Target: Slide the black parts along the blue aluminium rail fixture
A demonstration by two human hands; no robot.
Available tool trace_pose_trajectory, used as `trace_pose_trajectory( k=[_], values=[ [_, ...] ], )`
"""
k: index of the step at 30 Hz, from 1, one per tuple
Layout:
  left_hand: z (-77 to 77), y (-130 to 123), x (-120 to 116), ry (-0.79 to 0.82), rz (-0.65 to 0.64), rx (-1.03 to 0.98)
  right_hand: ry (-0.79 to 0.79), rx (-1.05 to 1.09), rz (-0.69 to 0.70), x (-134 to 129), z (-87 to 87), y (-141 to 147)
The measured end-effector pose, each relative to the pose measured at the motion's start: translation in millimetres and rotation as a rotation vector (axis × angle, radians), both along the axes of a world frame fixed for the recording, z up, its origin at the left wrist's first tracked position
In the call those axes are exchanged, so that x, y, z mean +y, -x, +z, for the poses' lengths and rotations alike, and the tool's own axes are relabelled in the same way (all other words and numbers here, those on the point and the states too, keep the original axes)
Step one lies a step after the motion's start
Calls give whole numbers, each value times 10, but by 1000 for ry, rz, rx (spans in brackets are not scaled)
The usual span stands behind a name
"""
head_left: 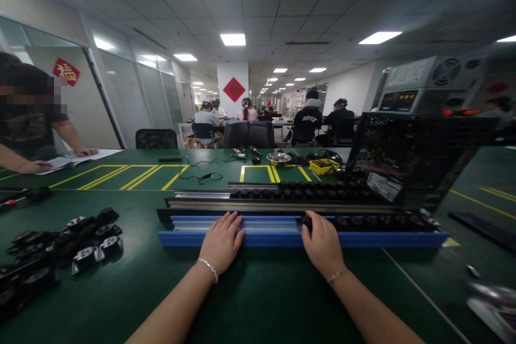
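Observation:
A long blue rail (266,239) lies across the green table in front of me. My left hand (222,242) rests on its left part, fingers spread and holding nothing. Over the rail's middle, my right hand (322,239) has its thumb and fingers closed on a small black part (307,220) sitting in the channel. Several black parts (374,222) fill the channel to the right of that hand. Just behind the blue rail are dark rails (209,204), one with a row of black parts in it.
Loose black parts (84,258) are piled at the left. An open computer case (419,161) stands at the right behind the rails. A metal bowl (278,158), a yellow tray (322,167) and cables lie farther back. A person (32,113) leans on the table at left.

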State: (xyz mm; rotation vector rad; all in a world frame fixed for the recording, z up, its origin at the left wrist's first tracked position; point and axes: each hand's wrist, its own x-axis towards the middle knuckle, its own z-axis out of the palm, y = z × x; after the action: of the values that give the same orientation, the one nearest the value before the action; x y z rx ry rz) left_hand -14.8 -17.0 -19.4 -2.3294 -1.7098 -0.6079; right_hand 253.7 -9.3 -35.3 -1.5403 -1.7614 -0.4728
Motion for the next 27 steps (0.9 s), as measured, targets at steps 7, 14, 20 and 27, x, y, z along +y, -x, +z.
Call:
trace_pose_trajectory(
  k=[7,14,20,27],
  values=[
    [12,-5,-9,3,2,10,-7,3,13,-1,5,9],
    [25,-6,-10,24,6,16,0,-5,20,-11,6,21],
    [41,-26,-15,20,25,6,-12,-12,34,-7,-17,32],
    [24,-36,-9,2,37,7,-8,-21,60,-29,0,46]
  ],
)
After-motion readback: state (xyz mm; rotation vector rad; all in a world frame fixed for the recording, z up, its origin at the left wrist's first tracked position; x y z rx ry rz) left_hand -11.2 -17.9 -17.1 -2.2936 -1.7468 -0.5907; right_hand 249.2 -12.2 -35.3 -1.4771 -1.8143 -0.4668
